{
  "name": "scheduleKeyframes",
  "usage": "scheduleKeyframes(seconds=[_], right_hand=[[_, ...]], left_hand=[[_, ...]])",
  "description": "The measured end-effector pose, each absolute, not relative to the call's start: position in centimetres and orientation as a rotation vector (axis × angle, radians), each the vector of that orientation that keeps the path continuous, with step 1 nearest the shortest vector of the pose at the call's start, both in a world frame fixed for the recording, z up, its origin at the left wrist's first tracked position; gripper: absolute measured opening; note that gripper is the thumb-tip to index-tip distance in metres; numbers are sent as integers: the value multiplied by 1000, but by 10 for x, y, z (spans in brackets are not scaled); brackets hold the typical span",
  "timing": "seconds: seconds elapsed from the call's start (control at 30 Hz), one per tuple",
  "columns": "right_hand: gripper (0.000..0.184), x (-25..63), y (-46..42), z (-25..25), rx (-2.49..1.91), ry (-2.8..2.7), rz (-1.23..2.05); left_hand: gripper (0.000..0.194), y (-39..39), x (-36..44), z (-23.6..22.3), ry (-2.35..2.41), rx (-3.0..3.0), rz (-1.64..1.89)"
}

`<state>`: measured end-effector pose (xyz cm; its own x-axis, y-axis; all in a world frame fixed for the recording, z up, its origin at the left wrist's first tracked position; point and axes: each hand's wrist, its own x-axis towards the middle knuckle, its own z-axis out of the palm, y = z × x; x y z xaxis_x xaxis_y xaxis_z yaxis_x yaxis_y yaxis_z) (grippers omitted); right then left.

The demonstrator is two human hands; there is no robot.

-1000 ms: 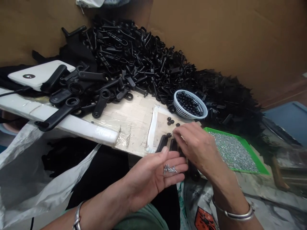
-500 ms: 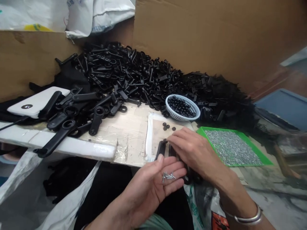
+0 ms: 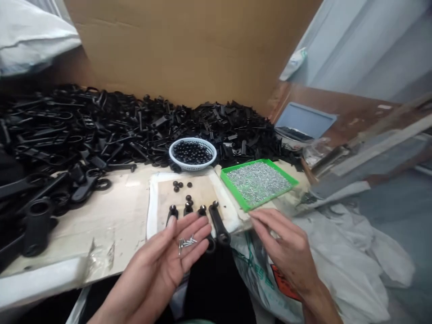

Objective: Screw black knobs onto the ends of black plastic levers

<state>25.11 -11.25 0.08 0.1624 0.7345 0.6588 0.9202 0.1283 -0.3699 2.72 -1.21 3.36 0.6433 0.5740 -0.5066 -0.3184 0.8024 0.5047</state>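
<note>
My left hand [image 3: 165, 265] is palm up, loosely cupped, with several small silver screws [image 3: 187, 243] lying on its fingers. Behind it a row of black plastic handles [image 3: 221, 227] lies at the board's front edge, dark round knobs at their far ends; my fingers cover part of the row. My right hand [image 3: 280, 243] is held in a pinch just in front of the near corner of a green tray [image 3: 248, 209] filled with silver screws. Whether anything sits between its fingertips is hidden. Several loose black caps [image 3: 176, 189] lie on the board.
A light blue basket [image 3: 192, 167] of black round caps stands behind the board. Large heaps of black plastic parts [image 3: 101, 121] cover the back and left of the table. Cardboard [image 3: 189, 49] rises behind. White bags [image 3: 337, 252] lie at the lower right.
My right hand has moved from the black handles rightward to beside the green tray, uncovering the handles' ends. My left hand stays palm up with the screws. The view has turned right.
</note>
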Motion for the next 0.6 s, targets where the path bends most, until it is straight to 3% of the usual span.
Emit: scheduleKeyframes(seconds=[0.33, 0.6], right_hand=[[12, 282, -173, -33, -1784, -1379, -540], [16, 305, -202, -40, -1843, -1274, -582]], left_hand=[[45, 16, 166, 81, 580, 763, 456], [51, 34, 250, 69, 606, 1049, 299]])
